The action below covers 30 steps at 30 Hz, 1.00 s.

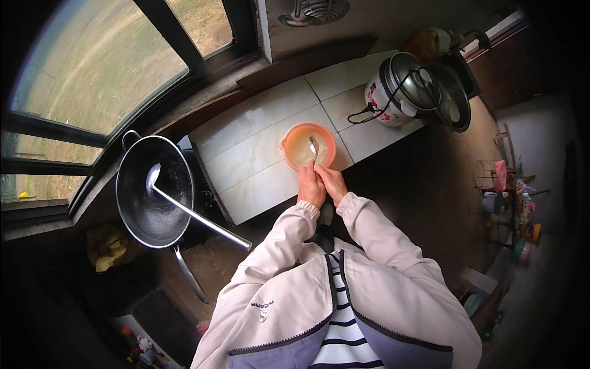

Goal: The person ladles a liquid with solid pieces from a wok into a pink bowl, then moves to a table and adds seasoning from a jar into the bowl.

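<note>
An orange plastic bowl (333, 143) with a small pouring lip stands on the tiled counter (258, 138) and contains a pale, cloudy mixture (300, 146). A metal spoon (314, 144) dips into it, its handle running back towards me between my hands. My right hand (333, 181) has its fingertips closed at the spoon's handle. Pressed close beside it, my left hand (312, 185) is at the bowl's near rim with its fingers curled. Whether the left fingers grip the handle, the rim or neither is hidden.
Left of the counter sits a dark wok (161, 221) with a long-handled metal ladle (203, 216) in it. A rice cooker (392, 101) with its cord stands at the right end, beside a dark metal pan (456, 101). A window (101, 69) borders the left side.
</note>
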{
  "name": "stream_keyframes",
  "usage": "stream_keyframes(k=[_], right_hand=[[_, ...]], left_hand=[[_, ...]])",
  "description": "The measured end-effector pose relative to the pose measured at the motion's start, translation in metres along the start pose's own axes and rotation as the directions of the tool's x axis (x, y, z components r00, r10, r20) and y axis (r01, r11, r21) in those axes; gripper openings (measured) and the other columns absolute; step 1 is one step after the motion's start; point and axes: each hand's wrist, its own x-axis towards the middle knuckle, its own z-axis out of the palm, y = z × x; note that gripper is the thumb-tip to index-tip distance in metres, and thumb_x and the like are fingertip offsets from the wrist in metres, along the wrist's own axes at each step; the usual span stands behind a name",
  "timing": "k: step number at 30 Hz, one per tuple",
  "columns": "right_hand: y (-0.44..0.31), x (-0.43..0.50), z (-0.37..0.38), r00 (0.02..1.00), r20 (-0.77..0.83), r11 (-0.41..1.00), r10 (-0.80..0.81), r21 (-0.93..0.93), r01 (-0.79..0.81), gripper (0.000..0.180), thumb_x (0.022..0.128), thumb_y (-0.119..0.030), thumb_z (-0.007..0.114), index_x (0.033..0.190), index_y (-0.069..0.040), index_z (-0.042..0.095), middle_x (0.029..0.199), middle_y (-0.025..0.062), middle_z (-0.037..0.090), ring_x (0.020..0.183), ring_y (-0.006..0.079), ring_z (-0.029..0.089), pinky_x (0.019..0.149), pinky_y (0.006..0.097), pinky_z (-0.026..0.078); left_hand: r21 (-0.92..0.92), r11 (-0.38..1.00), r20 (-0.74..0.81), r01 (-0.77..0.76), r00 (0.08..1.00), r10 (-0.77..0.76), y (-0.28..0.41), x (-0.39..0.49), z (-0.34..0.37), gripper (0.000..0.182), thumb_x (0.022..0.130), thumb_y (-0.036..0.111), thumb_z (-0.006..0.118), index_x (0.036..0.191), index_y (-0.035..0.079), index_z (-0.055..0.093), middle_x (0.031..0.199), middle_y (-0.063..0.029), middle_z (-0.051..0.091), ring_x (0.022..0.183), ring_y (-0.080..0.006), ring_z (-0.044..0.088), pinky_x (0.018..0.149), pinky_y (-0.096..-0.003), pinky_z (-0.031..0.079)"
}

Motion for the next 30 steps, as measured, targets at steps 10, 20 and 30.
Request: stream_keyframes(k=[10, 20, 30], right_hand=[[0.016, 0.032, -0.003, 0.994, -0.102, 0.942, -0.035, -0.336, -0.002, 0.039, 0.093, -0.034, 0.067, 0.085, 0.003, 0.076, 0.072, 0.0177, 0.074, 0.067, 0.0231, 0.073, 0.065, 0.0411, 0.054], [-0.010, 0.016, -0.029, 0.968, 0.024, 0.649, -0.249, -0.738, 0.185, 0.036, 0.095, -0.034, 0.066, 0.086, -0.001, 0.076, 0.073, 0.0194, 0.071, 0.066, 0.0358, 0.072, 0.064, 0.0465, 0.056], [0.009, 0.016, -0.069, 0.824, 0.191, 0.261, -0.533, -0.889, 0.375, 0.015, 0.099, -0.018, 0.064, 0.090, -0.008, 0.059, 0.072, 0.0119, 0.067, 0.066, 0.0388, 0.068, 0.059, 0.0492, 0.054]], left_hand=[[-0.072, 0.996, 0.155, 0.045, 0.987, -0.033, -0.004, -0.006, -0.003, 0.031, 0.097, 0.010, 0.061, 0.127, 0.002, 0.057, 0.112, -0.0225, 0.058, 0.102, -0.0382, 0.057, 0.093, -0.0440, 0.047], [-0.229, 0.949, 0.358, 0.216, 0.925, -0.124, 0.008, -0.011, -0.018, 0.057, 0.085, 0.012, 0.077, 0.139, 0.003, 0.059, 0.109, -0.0112, 0.059, 0.097, -0.0203, 0.061, 0.084, -0.0358, 0.053], [0.126, 0.948, 0.139, 0.292, 0.941, -0.308, -0.025, -0.019, -0.059, 0.055, 0.096, 0.031, 0.074, 0.138, -0.002, 0.060, 0.113, -0.0135, 0.068, 0.092, -0.0202, 0.068, 0.081, -0.0354, 0.056]])
